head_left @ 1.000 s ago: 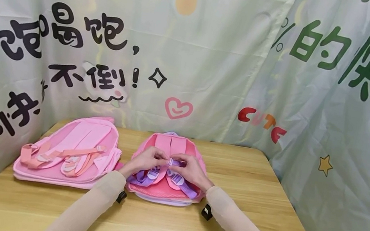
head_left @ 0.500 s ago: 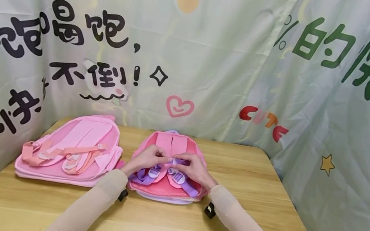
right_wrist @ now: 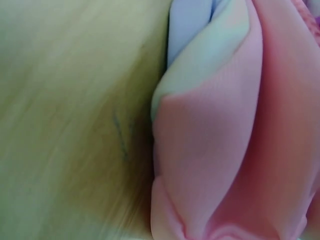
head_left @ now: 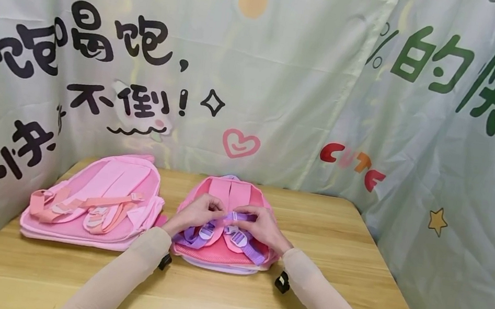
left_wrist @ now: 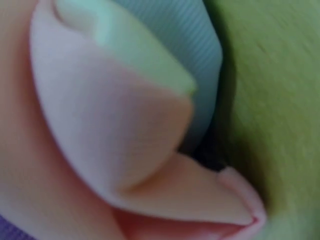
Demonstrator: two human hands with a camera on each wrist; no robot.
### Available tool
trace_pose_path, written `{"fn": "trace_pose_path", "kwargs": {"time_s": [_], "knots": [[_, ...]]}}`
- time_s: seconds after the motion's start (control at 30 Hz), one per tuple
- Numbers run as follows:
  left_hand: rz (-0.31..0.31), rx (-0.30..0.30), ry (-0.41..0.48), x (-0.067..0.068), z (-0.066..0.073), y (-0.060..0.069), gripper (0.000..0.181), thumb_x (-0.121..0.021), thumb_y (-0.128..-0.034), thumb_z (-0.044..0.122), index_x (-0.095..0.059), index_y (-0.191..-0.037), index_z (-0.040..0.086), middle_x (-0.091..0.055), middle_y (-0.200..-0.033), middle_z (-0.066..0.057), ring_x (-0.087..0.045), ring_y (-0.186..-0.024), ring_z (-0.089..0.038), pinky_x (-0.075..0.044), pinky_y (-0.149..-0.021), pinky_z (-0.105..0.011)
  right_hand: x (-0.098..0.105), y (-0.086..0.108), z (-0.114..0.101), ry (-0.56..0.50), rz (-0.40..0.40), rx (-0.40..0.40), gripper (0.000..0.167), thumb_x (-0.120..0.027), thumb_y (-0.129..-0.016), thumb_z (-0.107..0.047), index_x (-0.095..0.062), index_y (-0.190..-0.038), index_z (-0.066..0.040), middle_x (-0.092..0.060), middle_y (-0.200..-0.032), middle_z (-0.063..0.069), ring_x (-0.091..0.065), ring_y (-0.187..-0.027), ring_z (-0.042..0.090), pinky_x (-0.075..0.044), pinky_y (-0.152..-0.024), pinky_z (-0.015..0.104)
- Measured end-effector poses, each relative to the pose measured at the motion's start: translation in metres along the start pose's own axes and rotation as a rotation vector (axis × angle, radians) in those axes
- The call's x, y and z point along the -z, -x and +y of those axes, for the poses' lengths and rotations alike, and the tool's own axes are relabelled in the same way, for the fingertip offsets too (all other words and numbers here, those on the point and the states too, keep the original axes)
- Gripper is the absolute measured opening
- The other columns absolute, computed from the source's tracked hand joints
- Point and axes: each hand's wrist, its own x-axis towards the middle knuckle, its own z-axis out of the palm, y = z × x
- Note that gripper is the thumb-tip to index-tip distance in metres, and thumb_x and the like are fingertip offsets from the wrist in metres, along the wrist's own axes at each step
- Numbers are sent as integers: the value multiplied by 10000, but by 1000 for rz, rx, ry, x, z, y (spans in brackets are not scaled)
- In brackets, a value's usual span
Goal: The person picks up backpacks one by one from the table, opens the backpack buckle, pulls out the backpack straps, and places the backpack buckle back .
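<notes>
A small pink backpack point(head_left: 233, 190) lies on the table with its strap side up, and both hands work over its middle. Between them runs a purple chest strap point(head_left: 245, 217) with a pale buckle. My left hand point(head_left: 201, 212) pinches the strap's left part between thumb and fingers. Thumb and fingers of my right hand point(head_left: 262, 226) pinch the strap's right part. Below the hands are purple shoulder straps with white adjusters point(head_left: 238, 237). Both wrist views show only the side folds of the backpack point(left_wrist: 115, 125), close and blurred; neither shows the hands.
A larger pink backpack point(head_left: 106, 177) with orange straps lies to the left on the wooden table point(head_left: 326, 239). Printed cloth curtains point(head_left: 285, 91) stand behind the table and at both sides. A black wrist camera point(head_left: 282, 282) hangs under the right wrist.
The right hand has shifted slightly to the right along the purple strap, and more strap shows between the fingers. The left hand keeps nearly the same place on the backpack.
</notes>
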Motion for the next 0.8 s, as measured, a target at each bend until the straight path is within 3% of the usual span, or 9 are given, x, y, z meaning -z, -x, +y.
{"fn": "trace_pose_path", "kwargs": {"time_s": [0.2, 0.4, 0.47, 0.63, 0.8], "knots": [[0, 1, -21, -1, -1, -1, 56, -668, -907, 84, -713, -914, 52, -716, -839, -66, -624, -744, -109, -498, -703, -243, 3, 1, 2, -52, -37, -55, 375, -774, -849, -259, -703, -1194, -129, -679, -1131, 4, -599, -860, 141, -495, -702, 248], [-28, -26, 20, -2, -2, -3, 135, -605, -910, -31, -671, -980, 64, -730, -908, -112, -690, -777, -190, -539, -755, -295, 5, 2, 3, -32, -25, -55, 343, -768, -854, -212, -710, -1183, -132, -688, -1092, 0, -590, -819, 141, -497, -646, 248], [-32, -41, 17, -3, -1, -3, 166, -592, -906, -56, -682, -981, 61, -729, -920, -115, -688, -792, -192, -542, -772, -302, 6, 2, 3, -23, -18, -52, 331, -770, -852, -202, -716, -1171, -132, -690, -1085, -4, -588, -826, 144, -496, -661, 248], [-33, -75, -96, -3, 2, -3, 206, -597, -898, -42, -749, -952, 86, -743, -957, -52, -648, -887, -120, -520, -812, -278, 8, 3, 4, -19, -22, -26, 300, -777, -844, -187, -729, -1136, -136, -689, -1061, -3, -588, -848, 145, -498, -713, 239], [-38, -41, -114, -3, 3, -2, 188, -604, -895, -22, -759, -945, 74, -744, -968, -61, -633, -880, -119, -515, -794, -275, 12, 4, 8, -21, -35, -7, 293, -775, -845, -186, -729, -1128, -126, -697, -1009, 15, -610, -836, 151, -521, -741, 268]]}}
